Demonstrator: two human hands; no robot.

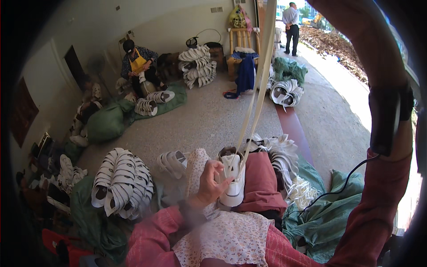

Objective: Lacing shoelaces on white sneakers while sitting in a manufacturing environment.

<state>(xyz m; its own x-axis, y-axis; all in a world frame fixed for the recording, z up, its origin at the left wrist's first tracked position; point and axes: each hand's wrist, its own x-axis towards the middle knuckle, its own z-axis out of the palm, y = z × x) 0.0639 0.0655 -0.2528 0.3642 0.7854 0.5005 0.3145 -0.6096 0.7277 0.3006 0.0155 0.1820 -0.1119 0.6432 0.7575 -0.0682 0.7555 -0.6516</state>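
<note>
The left hand (210, 183) reaches over the lap with its fingers bent and the thumb set apart from them, the thumb tip at the side of a white lace-up shoe (234, 191). Whether thumb and finger pinch a lace cannot be told. The right hand is beyond the upper edge of the view, so its fingers and any hold cannot be seen; the right arm (373, 200) rises along the right side, with a black device (384, 120) strapped near the wrist.

The shoe lies on the lap, toe toward the wearer, between a floral apron (222, 236) and a red trouser leg (260, 182). Long cream laces (251, 120) run from it up past the upper edge.

Nested white shoe uppers (122, 184) stand left of the lap; a bundle of cream cords (302, 193) lies to its right, beside a green sack (333, 200). Toward the floor's far edge, a co-worker in a yellow apron (140, 64) sits near a bamboo chair (235, 42).
</note>
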